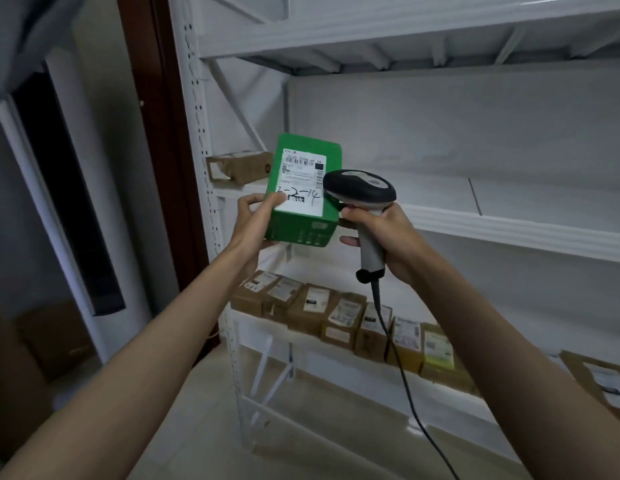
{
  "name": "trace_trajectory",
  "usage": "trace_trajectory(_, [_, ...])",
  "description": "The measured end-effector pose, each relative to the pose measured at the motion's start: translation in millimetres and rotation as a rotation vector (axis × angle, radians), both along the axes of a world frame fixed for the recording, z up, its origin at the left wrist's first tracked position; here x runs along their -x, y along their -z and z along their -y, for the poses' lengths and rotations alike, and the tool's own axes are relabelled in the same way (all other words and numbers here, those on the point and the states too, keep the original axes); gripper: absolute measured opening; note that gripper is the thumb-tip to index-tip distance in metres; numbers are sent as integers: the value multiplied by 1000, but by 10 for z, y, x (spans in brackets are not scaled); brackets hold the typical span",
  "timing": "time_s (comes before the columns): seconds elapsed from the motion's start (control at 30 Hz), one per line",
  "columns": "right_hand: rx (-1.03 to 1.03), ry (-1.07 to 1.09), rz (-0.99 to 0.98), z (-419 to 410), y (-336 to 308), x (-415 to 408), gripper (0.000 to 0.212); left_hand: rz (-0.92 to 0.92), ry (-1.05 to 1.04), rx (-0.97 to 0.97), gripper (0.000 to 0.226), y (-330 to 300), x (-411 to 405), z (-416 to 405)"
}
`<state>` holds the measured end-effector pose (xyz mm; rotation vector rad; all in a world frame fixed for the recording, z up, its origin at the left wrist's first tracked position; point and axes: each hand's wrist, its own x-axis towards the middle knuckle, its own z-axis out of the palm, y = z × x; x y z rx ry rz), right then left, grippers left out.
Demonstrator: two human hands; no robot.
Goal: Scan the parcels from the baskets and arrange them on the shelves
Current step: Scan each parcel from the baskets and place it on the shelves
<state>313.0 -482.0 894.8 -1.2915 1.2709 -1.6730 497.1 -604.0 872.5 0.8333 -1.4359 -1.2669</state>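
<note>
We hold a green parcel (303,190) in our left hand (254,225), fingers curled round its near-left corner, thumb on the white shipping label (303,183). The parcel is raised in front of the white metal shelving (474,223), its long axis running up and slightly rightward, label face tilted toward us. Our right hand (388,242) grips the handle of a barcode scanner (358,192), whose dark head lies just beside the parcel's right edge; its cable (402,372) hangs down toward the near right. Behind the parcel, the middle shelf carries one brown carton (237,166) at its far-left end, with bare board stretching away to the right. On the shelf below, a row of brown labelled parcels (339,320) runs from left to right along the front edge.
</note>
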Motion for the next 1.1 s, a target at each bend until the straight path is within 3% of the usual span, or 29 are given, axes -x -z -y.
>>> trace_trajectory(0.17, [-13,-28,9,661,-68,370,23,35,-29,-16,56,-264,212,751])
trace_trajectory(0.4, [-42,-8,49,1136,39,649,19,43,-46,-114,36,-572,463,1426])
trace_trajectory(0.67, [-61,5,65,1282,125,765,26,63,-75,-231,57,-840,661,1998])
trace_trajectory(0.73, [-55,-5,62,1319,134,777,23,233,-382,-98,81,-791,689,2110])
trace_trajectory(0.77, [-51,-11,64,1339,145,773,21,351,-543,45,89,-758,701,2112])
trace_trajectory(0.83, [-47,-24,64,1386,169,744,20,560,-680,442,85,-701,762,2063])
trace_trajectory(0.9, [-50,-34,62,1432,185,705,19,783,-610,826,77,-668,853,2043])
trace_trajectory(0.97, [-52,-39,66,1474,189,677,18,1054,-500,1045,77,-648,964,2059])
trace_trajectory(1.1, [-52,-44,69,1521,201,664,18,1456,-401,1119,72,-621,1022,2135])
